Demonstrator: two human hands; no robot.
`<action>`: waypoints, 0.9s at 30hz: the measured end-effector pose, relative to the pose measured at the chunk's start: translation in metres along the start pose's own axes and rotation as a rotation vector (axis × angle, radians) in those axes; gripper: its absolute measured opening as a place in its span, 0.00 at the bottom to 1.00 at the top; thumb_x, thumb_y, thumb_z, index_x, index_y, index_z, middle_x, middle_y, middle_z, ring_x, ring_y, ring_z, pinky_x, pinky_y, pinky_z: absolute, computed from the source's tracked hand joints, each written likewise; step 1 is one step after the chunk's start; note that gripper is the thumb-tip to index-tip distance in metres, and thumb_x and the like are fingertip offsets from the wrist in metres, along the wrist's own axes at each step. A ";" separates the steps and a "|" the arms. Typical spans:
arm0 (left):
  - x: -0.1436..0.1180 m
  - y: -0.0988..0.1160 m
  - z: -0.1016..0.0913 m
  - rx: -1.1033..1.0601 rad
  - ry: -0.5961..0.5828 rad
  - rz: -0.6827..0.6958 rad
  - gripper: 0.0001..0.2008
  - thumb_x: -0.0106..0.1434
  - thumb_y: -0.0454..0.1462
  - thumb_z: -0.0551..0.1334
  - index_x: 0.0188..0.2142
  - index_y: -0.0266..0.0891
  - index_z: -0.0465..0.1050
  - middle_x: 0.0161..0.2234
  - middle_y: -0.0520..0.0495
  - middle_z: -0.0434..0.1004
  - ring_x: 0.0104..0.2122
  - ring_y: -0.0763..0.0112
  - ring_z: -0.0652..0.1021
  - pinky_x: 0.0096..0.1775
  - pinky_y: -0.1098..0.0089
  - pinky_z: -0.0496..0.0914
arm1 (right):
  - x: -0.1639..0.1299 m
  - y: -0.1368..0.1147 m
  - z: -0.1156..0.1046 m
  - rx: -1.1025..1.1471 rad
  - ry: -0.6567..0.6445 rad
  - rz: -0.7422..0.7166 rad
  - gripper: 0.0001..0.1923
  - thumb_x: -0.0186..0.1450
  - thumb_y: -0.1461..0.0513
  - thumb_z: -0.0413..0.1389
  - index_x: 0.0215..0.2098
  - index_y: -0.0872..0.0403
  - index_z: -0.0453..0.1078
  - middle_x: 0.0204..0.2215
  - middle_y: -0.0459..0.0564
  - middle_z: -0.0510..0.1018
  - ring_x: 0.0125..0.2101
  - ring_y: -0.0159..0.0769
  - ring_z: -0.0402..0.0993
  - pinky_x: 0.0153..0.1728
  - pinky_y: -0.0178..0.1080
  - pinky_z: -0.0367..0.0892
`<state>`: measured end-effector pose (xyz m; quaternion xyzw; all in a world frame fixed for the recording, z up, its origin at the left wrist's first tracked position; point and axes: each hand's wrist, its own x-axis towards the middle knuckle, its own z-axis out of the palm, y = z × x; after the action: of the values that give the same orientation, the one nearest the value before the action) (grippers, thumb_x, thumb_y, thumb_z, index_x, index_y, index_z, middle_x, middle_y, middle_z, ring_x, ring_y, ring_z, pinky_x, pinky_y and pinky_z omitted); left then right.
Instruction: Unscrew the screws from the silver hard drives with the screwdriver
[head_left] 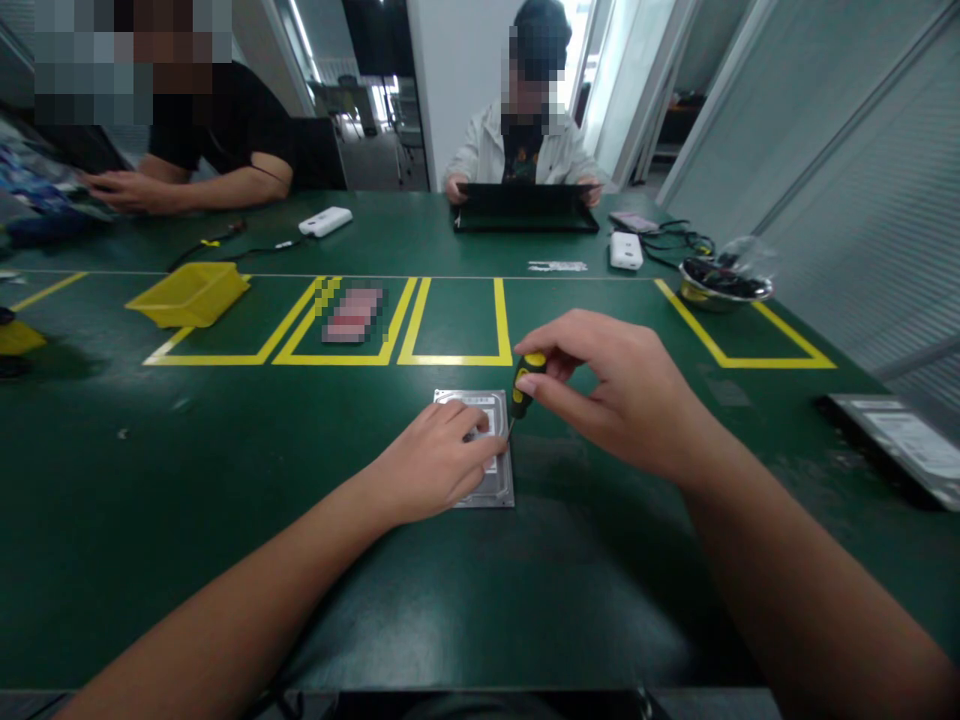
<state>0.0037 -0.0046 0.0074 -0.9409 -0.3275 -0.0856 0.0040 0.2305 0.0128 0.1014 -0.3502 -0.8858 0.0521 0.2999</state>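
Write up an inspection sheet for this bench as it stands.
Surface: green table with yellow taped boxes.
Job's things: hard drive flat on the table; screwdriver at its right edge.
Clutter: yellow bin, metal bowl, another drive at right.
Hands: left hand presses the hard drive; right hand grips the screwdriver.
Cables: black leads at the far side.
Surroundings: two people seated opposite.

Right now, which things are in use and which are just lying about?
In use: hard drive under left hand; screwdriver in right hand.
Lying about: yellow bin, metal bowl, second drive, white boxes.
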 end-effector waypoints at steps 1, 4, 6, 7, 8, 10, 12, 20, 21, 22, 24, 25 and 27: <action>0.000 0.000 0.000 -0.003 0.003 0.001 0.15 0.71 0.38 0.52 0.52 0.43 0.71 0.45 0.40 0.69 0.46 0.56 0.69 0.47 0.56 0.65 | 0.000 0.000 0.001 -0.002 0.006 0.000 0.08 0.66 0.61 0.58 0.42 0.55 0.72 0.34 0.48 0.77 0.34 0.34 0.72 0.37 0.36 0.65; 0.000 0.000 0.000 -0.002 0.002 0.001 0.14 0.70 0.38 0.53 0.52 0.42 0.71 0.45 0.40 0.69 0.46 0.56 0.69 0.47 0.56 0.65 | 0.000 0.000 0.002 0.003 0.023 -0.005 0.08 0.66 0.59 0.58 0.41 0.56 0.72 0.34 0.48 0.76 0.33 0.33 0.71 0.36 0.36 0.64; 0.000 0.000 -0.001 0.000 -0.002 0.000 0.15 0.70 0.38 0.53 0.52 0.43 0.71 0.45 0.40 0.69 0.46 0.56 0.69 0.47 0.56 0.65 | 0.000 0.000 0.003 0.003 0.029 -0.003 0.08 0.66 0.59 0.58 0.41 0.56 0.72 0.34 0.48 0.76 0.33 0.33 0.71 0.36 0.36 0.64; 0.000 0.000 -0.001 0.000 -0.003 -0.001 0.15 0.71 0.38 0.53 0.53 0.42 0.71 0.45 0.40 0.69 0.46 0.56 0.69 0.47 0.56 0.65 | 0.000 0.000 0.003 0.002 0.030 0.001 0.08 0.66 0.59 0.58 0.41 0.56 0.72 0.34 0.48 0.76 0.33 0.33 0.71 0.36 0.36 0.64; 0.000 0.000 -0.001 -0.002 -0.002 -0.001 0.15 0.71 0.38 0.53 0.53 0.42 0.71 0.45 0.40 0.69 0.46 0.56 0.69 0.47 0.56 0.65 | 0.000 -0.001 0.003 0.001 0.029 0.007 0.08 0.66 0.59 0.58 0.41 0.55 0.72 0.34 0.48 0.76 0.33 0.33 0.71 0.36 0.36 0.64; 0.000 0.000 -0.001 -0.005 0.005 -0.002 0.15 0.71 0.38 0.53 0.52 0.42 0.71 0.45 0.40 0.69 0.46 0.56 0.69 0.47 0.56 0.65 | -0.001 -0.002 0.003 0.001 0.028 0.023 0.08 0.66 0.60 0.58 0.41 0.55 0.72 0.34 0.48 0.76 0.32 0.33 0.71 0.36 0.36 0.64; 0.000 0.000 -0.001 -0.008 0.011 -0.001 0.15 0.71 0.38 0.53 0.52 0.42 0.71 0.45 0.40 0.69 0.46 0.57 0.69 0.47 0.57 0.65 | 0.000 -0.002 0.002 0.007 0.022 0.045 0.08 0.66 0.60 0.58 0.41 0.55 0.72 0.33 0.47 0.76 0.31 0.32 0.71 0.35 0.35 0.63; 0.000 -0.002 0.001 -0.083 0.047 -0.020 0.12 0.71 0.39 0.54 0.48 0.38 0.71 0.44 0.42 0.71 0.45 0.58 0.71 0.47 0.58 0.65 | 0.000 -0.004 0.003 0.047 -0.057 0.107 0.12 0.63 0.62 0.60 0.45 0.55 0.70 0.27 0.41 0.74 0.26 0.28 0.69 0.29 0.32 0.60; 0.000 -0.003 0.000 -0.100 0.054 -0.020 0.11 0.71 0.39 0.53 0.47 0.37 0.71 0.44 0.42 0.72 0.45 0.58 0.71 0.47 0.58 0.66 | -0.001 -0.004 0.004 0.052 -0.060 0.109 0.12 0.63 0.62 0.60 0.45 0.55 0.70 0.27 0.41 0.74 0.26 0.28 0.69 0.29 0.32 0.60; -0.001 -0.003 0.000 -0.117 0.063 -0.021 0.11 0.71 0.39 0.53 0.46 0.37 0.71 0.43 0.42 0.72 0.45 0.59 0.71 0.47 0.59 0.66 | -0.001 -0.004 0.004 0.054 -0.062 0.112 0.12 0.63 0.62 0.60 0.45 0.55 0.70 0.27 0.41 0.74 0.26 0.28 0.69 0.30 0.32 0.60; -0.001 -0.004 0.000 -0.151 0.076 -0.031 0.11 0.71 0.39 0.53 0.45 0.36 0.70 0.41 0.43 0.73 0.43 0.60 0.72 0.46 0.59 0.66 | -0.001 -0.005 0.004 0.043 -0.064 0.113 0.12 0.63 0.61 0.61 0.45 0.55 0.70 0.27 0.42 0.74 0.26 0.28 0.69 0.30 0.32 0.60; -0.001 -0.004 -0.001 -0.167 0.080 -0.039 0.11 0.71 0.40 0.53 0.44 0.36 0.70 0.40 0.43 0.73 0.43 0.61 0.72 0.46 0.60 0.66 | -0.001 -0.005 0.005 0.033 -0.065 0.110 0.12 0.63 0.61 0.61 0.45 0.55 0.70 0.27 0.42 0.74 0.26 0.29 0.69 0.30 0.32 0.60; -0.001 -0.005 -0.001 -0.189 0.090 -0.049 0.11 0.72 0.40 0.52 0.43 0.36 0.70 0.39 0.44 0.73 0.41 0.61 0.73 0.45 0.60 0.66 | -0.001 -0.005 0.005 0.014 -0.066 0.101 0.12 0.63 0.60 0.61 0.44 0.55 0.70 0.27 0.43 0.74 0.27 0.29 0.69 0.30 0.32 0.60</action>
<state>-0.0002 -0.0011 0.0081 -0.9240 -0.3406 -0.1582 -0.0723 0.2248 0.0089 0.0984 -0.3907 -0.8759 0.0847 0.2701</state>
